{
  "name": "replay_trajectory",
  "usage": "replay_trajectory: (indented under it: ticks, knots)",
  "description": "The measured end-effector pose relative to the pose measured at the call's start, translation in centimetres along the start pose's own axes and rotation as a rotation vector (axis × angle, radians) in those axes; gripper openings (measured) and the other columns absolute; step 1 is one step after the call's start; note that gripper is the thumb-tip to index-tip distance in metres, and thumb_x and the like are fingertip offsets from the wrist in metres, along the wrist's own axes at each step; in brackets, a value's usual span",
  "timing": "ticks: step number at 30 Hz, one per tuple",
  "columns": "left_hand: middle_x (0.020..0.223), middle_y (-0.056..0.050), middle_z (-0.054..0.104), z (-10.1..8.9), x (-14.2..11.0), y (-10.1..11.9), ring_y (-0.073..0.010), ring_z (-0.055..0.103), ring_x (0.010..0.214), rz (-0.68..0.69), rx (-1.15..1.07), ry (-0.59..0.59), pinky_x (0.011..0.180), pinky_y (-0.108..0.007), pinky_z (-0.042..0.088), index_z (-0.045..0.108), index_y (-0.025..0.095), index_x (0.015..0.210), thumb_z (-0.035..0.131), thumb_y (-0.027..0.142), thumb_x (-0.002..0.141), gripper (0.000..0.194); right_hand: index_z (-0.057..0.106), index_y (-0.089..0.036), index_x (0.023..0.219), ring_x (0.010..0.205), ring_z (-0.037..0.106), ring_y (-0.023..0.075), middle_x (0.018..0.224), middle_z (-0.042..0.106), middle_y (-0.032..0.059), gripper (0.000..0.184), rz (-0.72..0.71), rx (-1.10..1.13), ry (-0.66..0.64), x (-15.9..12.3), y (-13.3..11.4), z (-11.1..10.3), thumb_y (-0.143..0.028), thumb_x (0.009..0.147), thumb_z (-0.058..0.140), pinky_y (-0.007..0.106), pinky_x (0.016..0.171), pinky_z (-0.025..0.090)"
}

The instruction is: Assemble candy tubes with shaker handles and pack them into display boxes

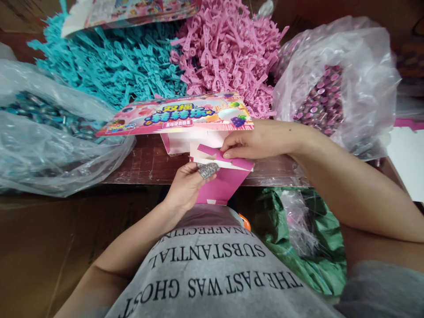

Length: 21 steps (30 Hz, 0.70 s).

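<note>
A printed pink cardboard display box [175,114], partly folded, stands at the table's front edge, its lettered panel raised and tilted away from me. My left hand [188,183], with grey tape wrapped round its thumb, pinches the near left part of the box's white and pink flaps. Over on the other side, my right hand [247,140] has its fingers closed on a narrow pink flap [243,164]. A plain magenta panel [223,187] hangs down between the table edge and my shirt. The raised panel hides part of the box's inside.
Behind the box lie heaps of turquoise plastic clips [132,66] and pink plastic clips [221,57]. Clear bags of blue wrapped pieces [49,115] and purple pieces [319,101] flank them. Printed card sheets [132,11] rest on the turquoise heap. A green sack [311,269] hangs below right.
</note>
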<state>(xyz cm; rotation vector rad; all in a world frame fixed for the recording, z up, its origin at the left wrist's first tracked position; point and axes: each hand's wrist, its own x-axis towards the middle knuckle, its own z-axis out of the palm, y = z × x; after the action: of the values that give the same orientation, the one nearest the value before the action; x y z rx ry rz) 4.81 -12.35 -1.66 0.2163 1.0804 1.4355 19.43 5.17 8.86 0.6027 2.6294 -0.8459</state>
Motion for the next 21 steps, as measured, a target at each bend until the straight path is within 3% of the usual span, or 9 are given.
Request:
replay_trajectory:
  ticks: [6,10,13,21]
  knots:
    - [0.081,0.0,0.08,-0.1,-0.2,-0.2,-0.0151,0.076,0.076,0.052,0.029,0.055,0.076,-0.029,0.058,0.079,0.02,0.08,0.099,0.023,0.065,0.024,0.083,-0.03,0.098,0.075,0.066,0.017,0.088,0.08,-0.0019,0.026,0.02,-0.107,0.018,0.6,-0.7,0.5,-0.045,0.095,0.062,0.031,0.07,0.044]
    - [0.087,-0.003,0.082,-0.3,0.0,0.3,-0.0193,0.079,0.085,-0.027,-0.009,0.054,0.082,-0.032,0.058,0.078,0.019,0.09,0.096,0.026,0.07,0.027,0.082,-0.028,0.097,0.08,0.068,0.0182,0.088,0.079,-0.0002,0.033,0.005,-0.064,0.041,1.2,-0.4,1.0,-0.052,0.097,0.058,0.031,0.073,0.043]
    - [0.085,-0.001,0.08,-0.3,-0.1,0.6,-0.0163,0.076,0.078,-0.08,-0.06,0.057,0.083,-0.032,0.058,0.075,0.019,0.09,0.095,0.019,0.068,0.03,0.082,-0.026,0.099,0.082,0.067,0.0185,0.091,0.08,0.0011,0.034,-0.023,-0.02,0.006,1.5,0.2,1.0,-0.051,0.096,0.059,0.03,0.074,0.043]
    - [0.085,0.002,0.077,0.1,-0.6,0.8,-0.0121,0.069,0.079,0.109,0.022,0.017,0.084,-0.028,0.056,0.073,0.021,0.09,0.1,0.018,0.061,0.04,0.08,-0.028,0.096,0.078,0.064,0.018,0.086,0.078,0.0001,0.031,-0.027,-0.015,-0.042,1.2,0.2,0.6,-0.051,0.095,0.059,0.031,0.073,0.042]
